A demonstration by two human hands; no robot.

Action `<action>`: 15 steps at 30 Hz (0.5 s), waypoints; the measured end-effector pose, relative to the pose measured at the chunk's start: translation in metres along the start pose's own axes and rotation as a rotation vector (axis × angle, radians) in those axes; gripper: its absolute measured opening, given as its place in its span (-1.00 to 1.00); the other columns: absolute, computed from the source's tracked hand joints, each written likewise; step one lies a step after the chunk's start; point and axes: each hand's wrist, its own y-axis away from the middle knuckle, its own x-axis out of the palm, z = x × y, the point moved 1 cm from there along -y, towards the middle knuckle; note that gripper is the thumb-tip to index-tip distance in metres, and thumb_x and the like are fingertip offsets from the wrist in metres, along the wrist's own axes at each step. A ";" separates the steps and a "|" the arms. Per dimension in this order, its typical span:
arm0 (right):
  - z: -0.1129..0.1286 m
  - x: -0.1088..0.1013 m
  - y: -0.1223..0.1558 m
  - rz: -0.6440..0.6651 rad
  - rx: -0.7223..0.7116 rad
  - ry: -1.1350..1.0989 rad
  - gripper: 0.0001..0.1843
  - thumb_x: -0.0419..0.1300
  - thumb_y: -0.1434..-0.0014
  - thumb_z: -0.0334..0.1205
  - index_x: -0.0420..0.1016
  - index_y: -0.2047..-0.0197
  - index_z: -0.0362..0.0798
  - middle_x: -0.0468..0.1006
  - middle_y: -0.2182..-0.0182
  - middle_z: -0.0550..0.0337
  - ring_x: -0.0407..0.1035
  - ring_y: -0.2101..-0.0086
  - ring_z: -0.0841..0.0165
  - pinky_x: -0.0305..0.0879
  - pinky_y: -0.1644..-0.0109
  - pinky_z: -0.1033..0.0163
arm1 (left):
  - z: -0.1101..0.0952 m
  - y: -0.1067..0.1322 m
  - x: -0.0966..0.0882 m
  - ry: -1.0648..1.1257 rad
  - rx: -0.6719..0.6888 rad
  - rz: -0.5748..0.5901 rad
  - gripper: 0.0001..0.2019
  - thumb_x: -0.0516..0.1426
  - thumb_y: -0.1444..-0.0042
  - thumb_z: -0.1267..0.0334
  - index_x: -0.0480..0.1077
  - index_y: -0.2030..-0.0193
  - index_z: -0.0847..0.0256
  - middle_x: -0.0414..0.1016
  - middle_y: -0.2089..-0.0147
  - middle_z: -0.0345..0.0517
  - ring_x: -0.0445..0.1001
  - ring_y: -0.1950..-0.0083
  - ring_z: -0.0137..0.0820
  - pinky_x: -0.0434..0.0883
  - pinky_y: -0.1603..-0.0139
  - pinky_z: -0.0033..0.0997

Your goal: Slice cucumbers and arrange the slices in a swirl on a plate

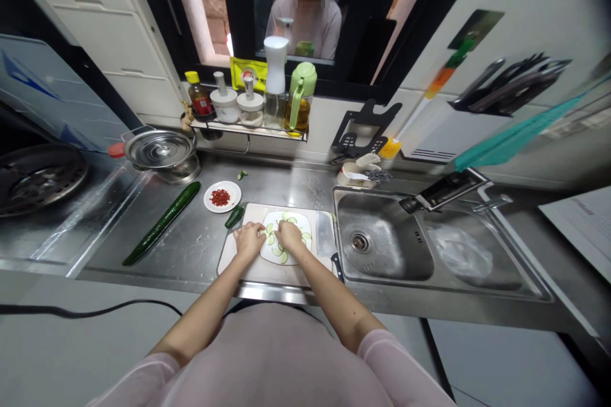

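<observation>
A white square plate (304, 221) with thin cucumber slices (283, 257) lies on a pale cutting board (252, 272). At the plate's left edge is my left hand (249, 239), fingers bent in beside some slices; what is in its grip is too small to tell. My right hand (290, 236) reaches over the middle of the plate, fingers pinched together and pointing down among the slices, their tips partly hidden. A cleaver (326, 235) with a black handle rests on the board's right side. Touching or near the board's upper left corner is a cucumber piece (234, 216).
Left on the steel counter are a whole cucumber (162, 222), a plate (208, 198) of chopped red bits and a lidded metal pot (162, 149). A double sink (386, 235) adjoins the board's right. Behind, a rack (248, 127) carries bottles and jars; a knife block (458, 124) hangs right.
</observation>
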 end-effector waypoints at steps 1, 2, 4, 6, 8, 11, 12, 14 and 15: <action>0.000 -0.001 0.001 -0.003 -0.001 0.004 -0.79 0.11 -0.17 -0.26 0.48 0.13 -0.07 0.57 0.21 -0.01 0.45 0.19 0.25 0.20 0.26 0.29 | 0.001 0.000 0.000 0.009 -0.008 -0.003 -0.75 0.12 -0.03 0.21 0.51 0.14 0.06 0.48 0.09 -0.02 0.37 -0.02 -0.15 0.12 -0.02 -0.16; -0.001 -0.001 0.002 -0.007 -0.002 0.008 -0.78 0.09 -0.19 -0.25 0.47 0.12 -0.07 0.56 0.21 -0.02 0.45 0.19 0.25 0.21 0.26 0.29 | 0.001 0.001 0.000 0.021 -0.016 -0.006 -0.75 0.13 -0.03 0.20 0.51 0.13 0.06 0.48 0.07 -0.02 0.36 -0.03 -0.15 0.12 -0.03 -0.15; -0.001 -0.003 0.003 -0.015 -0.001 0.015 -0.77 0.07 -0.21 -0.23 0.47 0.12 -0.07 0.56 0.20 -0.02 0.45 0.18 0.24 0.21 0.25 0.28 | 0.003 0.001 0.000 0.048 -0.029 -0.025 -0.75 0.14 -0.04 0.17 0.50 0.12 0.06 0.46 0.05 -0.02 0.35 -0.04 -0.16 0.13 -0.05 -0.16; -0.002 -0.004 0.004 -0.017 0.008 0.029 -0.76 0.06 -0.22 -0.22 0.47 0.10 -0.08 0.56 0.20 -0.03 0.45 0.17 0.24 0.21 0.24 0.29 | 0.005 0.001 0.000 0.068 -0.035 -0.048 -0.76 0.13 -0.07 0.16 0.50 0.13 0.05 0.46 0.05 -0.03 0.35 -0.04 -0.16 0.13 -0.06 -0.16; -0.002 -0.004 0.005 -0.012 0.022 0.045 -0.75 0.07 -0.21 -0.24 0.46 0.09 -0.08 0.56 0.19 -0.03 0.45 0.16 0.24 0.21 0.24 0.29 | 0.006 0.001 0.001 0.073 -0.037 -0.063 -0.78 0.12 -0.09 0.16 0.50 0.14 0.05 0.45 0.06 -0.04 0.35 -0.03 -0.17 0.13 -0.06 -0.16; -0.003 -0.004 0.006 -0.006 0.036 0.056 -0.74 0.07 -0.19 -0.28 0.46 0.07 -0.08 0.57 0.19 -0.05 0.45 0.16 0.22 0.22 0.23 0.27 | 0.007 0.000 0.002 0.060 -0.044 -0.052 -0.80 0.12 -0.10 0.18 0.50 0.16 0.06 0.46 0.06 -0.04 0.35 -0.03 -0.16 0.13 -0.05 -0.15; -0.003 -0.004 0.007 -0.007 0.038 0.058 -0.73 0.07 -0.19 -0.29 0.46 0.06 -0.09 0.57 0.19 -0.06 0.45 0.15 0.22 0.22 0.23 0.27 | 0.007 0.000 0.003 0.055 -0.048 -0.046 -0.80 0.12 -0.10 0.18 0.50 0.17 0.06 0.45 0.06 -0.03 0.35 -0.03 -0.16 0.13 -0.05 -0.15; -0.004 -0.003 0.006 -0.007 0.039 0.060 -0.73 0.07 -0.19 -0.30 0.46 0.06 -0.09 0.57 0.18 -0.07 0.45 0.14 0.21 0.22 0.22 0.26 | 0.007 -0.001 0.003 0.048 -0.054 -0.037 -0.81 0.12 -0.10 0.18 0.51 0.18 0.08 0.45 0.06 -0.03 0.35 -0.02 -0.16 0.13 -0.05 -0.15; -0.004 -0.003 0.006 -0.007 0.039 0.060 -0.73 0.07 -0.19 -0.30 0.46 0.06 -0.09 0.57 0.17 -0.08 0.45 0.14 0.21 0.22 0.22 0.27 | 0.007 -0.001 0.003 0.046 -0.054 -0.033 -0.81 0.12 -0.10 0.17 0.51 0.18 0.08 0.45 0.05 -0.02 0.35 -0.02 -0.16 0.13 -0.05 -0.15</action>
